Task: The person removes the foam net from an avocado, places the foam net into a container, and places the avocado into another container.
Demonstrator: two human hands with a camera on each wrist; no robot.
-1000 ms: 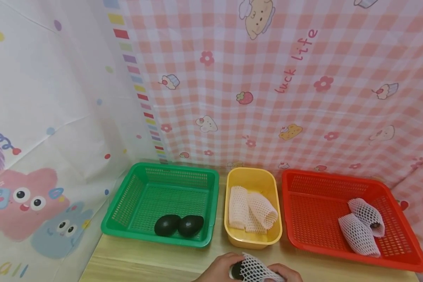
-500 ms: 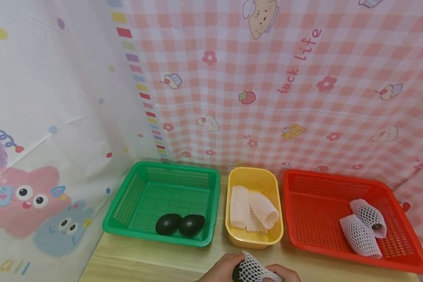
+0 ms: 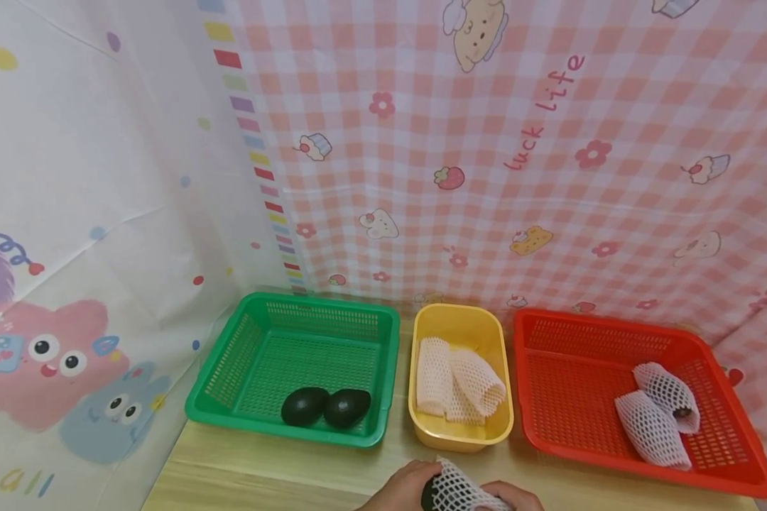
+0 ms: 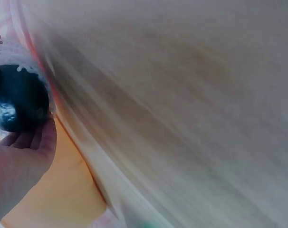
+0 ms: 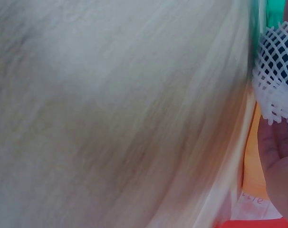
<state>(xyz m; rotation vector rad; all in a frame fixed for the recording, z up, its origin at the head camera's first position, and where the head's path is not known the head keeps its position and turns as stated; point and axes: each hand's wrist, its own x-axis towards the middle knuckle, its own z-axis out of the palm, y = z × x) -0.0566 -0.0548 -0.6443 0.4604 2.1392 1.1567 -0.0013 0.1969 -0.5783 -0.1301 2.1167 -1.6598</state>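
At the bottom edge of the head view, my left hand [image 3: 405,488] grips a dark avocado [image 3: 427,495] that is partly inside a white foam net sleeve [image 3: 460,491]. The far end of the sleeve is held by my right hand [image 3: 516,495]. Seen from the left wrist, the avocado's bare dark end [image 4: 20,99] sticks out of the netting, with left-hand fingers [image 4: 42,137] curled beneath it. In the right wrist view the sleeve [image 5: 274,71] covers the avocado, and its loose end lies against the right fingers. The lower parts of both hands are cut off in the head view.
A green basket [image 3: 230,419] on the left holds two bare avocados [image 3: 326,408]. The yellow bin [image 3: 460,443] in the middle holds several foam net sleeves [image 3: 433,376]. On the right, a red basket [image 3: 569,369] contains two net-covered avocados [image 3: 653,429]. A checked cloth [image 3: 422,142] hangs behind.
My right hand has come slightly nearer to the left, and the netted avocado has turned a little between them. The head view has shifted slightly. Baskets and bin stay put.
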